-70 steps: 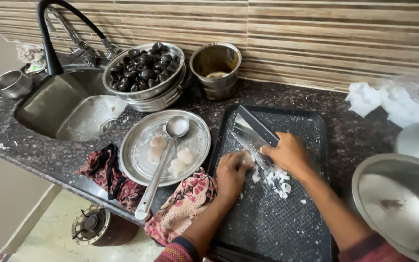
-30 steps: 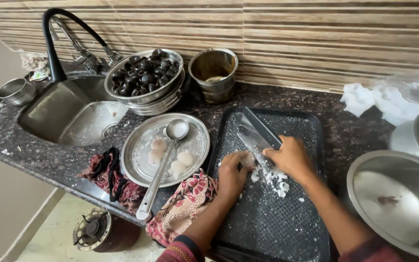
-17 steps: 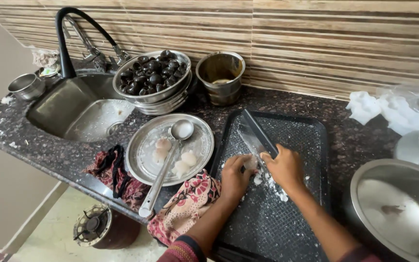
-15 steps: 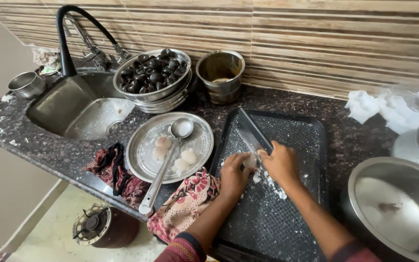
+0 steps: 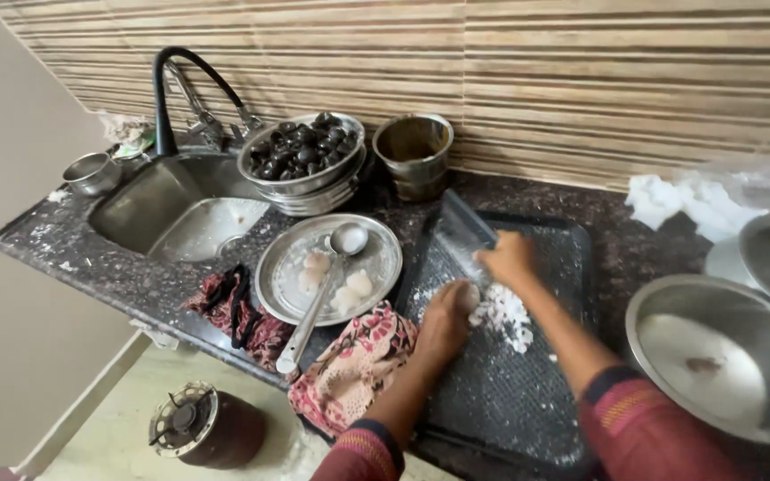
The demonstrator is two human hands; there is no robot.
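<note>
A dark cutting board [image 5: 528, 392] lies on the counter in front of me. My right hand [image 5: 508, 260] grips a wide-bladed knife [image 5: 462, 233], its blade blurred above the board. My left hand [image 5: 446, 316] presses a pale white piece against the board beside a heap of white chopped bits [image 5: 503, 316]. To the left, a round steel plate [image 5: 376, 267] holds a few pale pieces and a long steel ladle [image 5: 318, 298].
A steel bowl of dark round fruits [image 5: 305, 156] and a small steel pot [image 5: 413, 151] stand by the wall. The sink [image 5: 180, 209] with a black tap is at left. Patterned cloths [image 5: 349, 370] hang over the counter edge. Large steel vessels [image 5: 715, 356] sit at right.
The knife has kept moving over the white pile while my left hand stays on the piece; my right hand has lifted toward the board's far end. The camera view has shifted slightly.
</note>
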